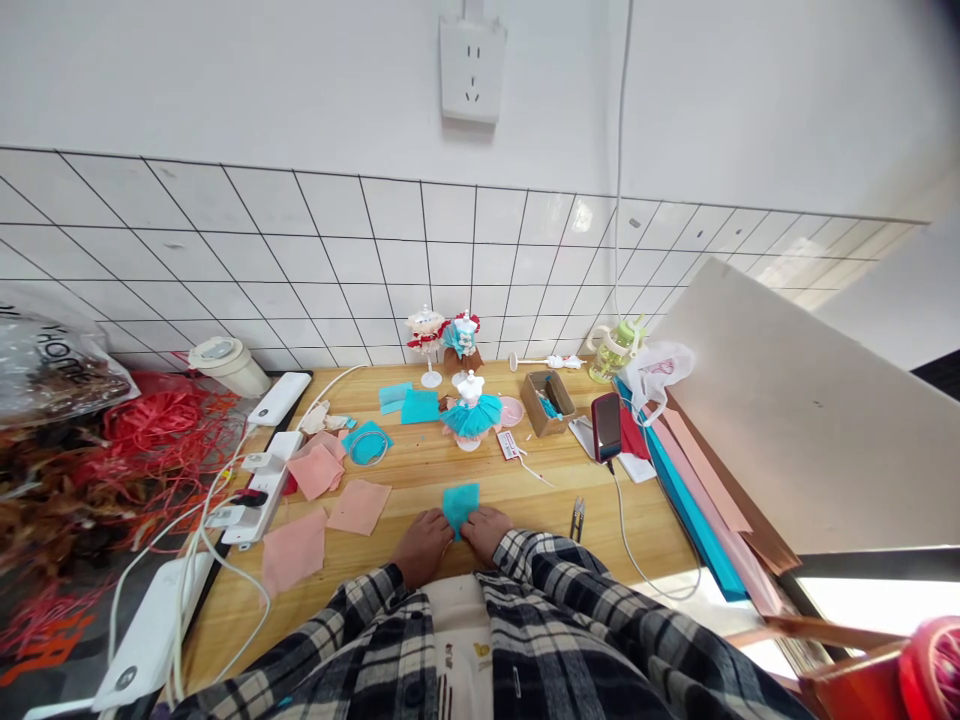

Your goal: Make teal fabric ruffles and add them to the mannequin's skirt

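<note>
Teal square at near edge of table, pinched between left hand and right hand, apparently mid-fold; dressed mannequin finished behind; pink squares and snips untouched.

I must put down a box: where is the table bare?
Bare wood lies between the pink square and the teal doll dress, and between the right hand and the snips. The back row by the wall is crowded.

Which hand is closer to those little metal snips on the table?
Right. The right hand sits just left of the snips, on the teal cloth; the left hand is farther left.
</note>
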Demonstrator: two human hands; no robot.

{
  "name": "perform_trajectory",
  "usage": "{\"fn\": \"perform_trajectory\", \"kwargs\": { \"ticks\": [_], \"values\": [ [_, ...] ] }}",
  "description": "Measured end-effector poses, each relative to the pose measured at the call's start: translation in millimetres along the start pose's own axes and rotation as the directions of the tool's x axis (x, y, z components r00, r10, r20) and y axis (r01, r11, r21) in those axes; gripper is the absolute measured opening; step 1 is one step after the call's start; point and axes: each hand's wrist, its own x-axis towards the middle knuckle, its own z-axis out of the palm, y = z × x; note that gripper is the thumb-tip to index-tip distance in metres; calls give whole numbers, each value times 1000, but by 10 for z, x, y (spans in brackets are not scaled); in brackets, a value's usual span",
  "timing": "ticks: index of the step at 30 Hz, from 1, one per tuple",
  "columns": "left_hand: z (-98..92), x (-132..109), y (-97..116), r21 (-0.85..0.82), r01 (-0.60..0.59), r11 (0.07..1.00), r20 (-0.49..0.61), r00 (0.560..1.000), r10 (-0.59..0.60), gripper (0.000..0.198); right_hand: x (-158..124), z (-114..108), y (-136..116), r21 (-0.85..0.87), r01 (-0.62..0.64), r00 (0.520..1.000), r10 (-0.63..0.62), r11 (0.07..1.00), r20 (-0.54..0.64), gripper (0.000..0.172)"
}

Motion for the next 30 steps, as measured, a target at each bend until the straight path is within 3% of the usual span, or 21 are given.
{"fn": "perform_trajectory", "kwargs": {
  "ticks": [6, 13, 20, 30],
  "values": [
    [15, -18, 12, 25, 45, 999, -56, 997, -44, 17, 33, 47, 20, -3, -37, 999, 37, 999, 26, 19],
    [12, 1, 11, 37, 4, 999, -92, 996, -1, 16, 4, 8, 8, 13, -34, 999, 33, 999, 33, 21],
    [32, -13, 4, 56, 19, 998, -102, 995, -13, 16, 4, 42, 9, 23, -74, 996, 73, 997, 50, 23],
    [7, -13, 23, 58, -29, 998, -102, 994, 35, 16, 5, 58, 21, 4, -34, 999, 34, 999, 14, 17]
  ]
}}
